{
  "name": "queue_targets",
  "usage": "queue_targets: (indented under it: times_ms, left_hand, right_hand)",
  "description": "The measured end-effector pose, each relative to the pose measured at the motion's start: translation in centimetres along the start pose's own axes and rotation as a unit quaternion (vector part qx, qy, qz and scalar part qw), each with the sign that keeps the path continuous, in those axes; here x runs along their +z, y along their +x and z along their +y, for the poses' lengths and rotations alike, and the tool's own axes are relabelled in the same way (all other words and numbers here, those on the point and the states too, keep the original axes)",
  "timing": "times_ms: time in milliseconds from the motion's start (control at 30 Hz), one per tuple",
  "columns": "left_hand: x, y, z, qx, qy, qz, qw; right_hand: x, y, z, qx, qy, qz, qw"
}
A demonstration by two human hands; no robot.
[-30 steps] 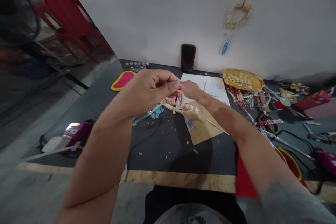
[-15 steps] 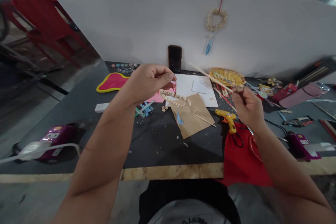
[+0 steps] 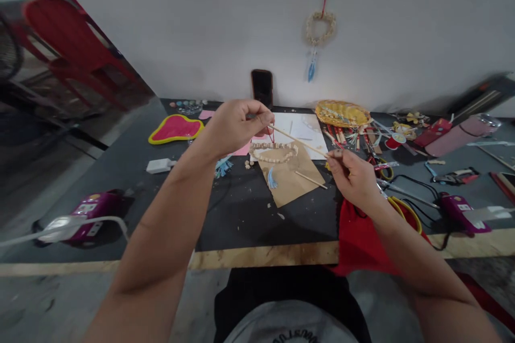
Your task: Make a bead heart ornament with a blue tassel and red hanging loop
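Observation:
My left hand (image 3: 243, 123) pinches a red string (image 3: 272, 135) above the table. From that string hangs a ring of pale beads or shells (image 3: 277, 159), and a light blue tassel (image 3: 272, 178) shows below it. My right hand (image 3: 354, 174) is closed on one end of a thin wooden stick (image 3: 300, 140). The stick's far tip reaches the fingertips of my left hand, beside the string; whether it touches the string I cannot tell. Under the ring lies a brown paper square (image 3: 292, 193) with a shorter stick (image 3: 311, 179) on it.
A similar ring (image 3: 321, 43) hangs on the white wall above a propped phone (image 3: 262, 88). To the right are a woven yellow tray (image 3: 341, 113), a pink bottle (image 3: 462, 134), pliers (image 3: 454, 176) and red cloth (image 3: 362, 241). Purple power blocks (image 3: 90, 217) sit at both sides.
My right hand has moved left, bringing the stick's far tip to my left fingers. The hanging ring has turned and now faces more toward me. The view has shifted slightly.

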State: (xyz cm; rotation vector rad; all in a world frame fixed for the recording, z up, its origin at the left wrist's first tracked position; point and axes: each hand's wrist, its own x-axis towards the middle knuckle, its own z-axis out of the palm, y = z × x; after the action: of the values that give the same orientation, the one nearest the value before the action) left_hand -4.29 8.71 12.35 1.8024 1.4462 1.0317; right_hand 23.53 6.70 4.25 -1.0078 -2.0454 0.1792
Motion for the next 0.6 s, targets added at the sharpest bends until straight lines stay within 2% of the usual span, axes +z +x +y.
queue_targets:
  times_ms: [267, 467, 600]
  left_hand:
    - [0.46, 0.31, 0.38, 0.080, 0.155, -0.009, 0.985]
    - [0.61, 0.28, 0.32, 0.054, 0.141, -0.012, 0.988]
    - [0.66, 0.10, -0.21, 0.044, 0.078, 0.038, 0.995]
  right_hand:
    - [0.42, 0.39, -0.29, 0.002, -0.003, -0.005, 1.000]
    - [0.44, 0.49, -0.37, 0.005, 0.012, 0.011, 1.000]
    - [0.40, 0.69, -0.31, 0.023, 0.024, 0.004, 0.999]
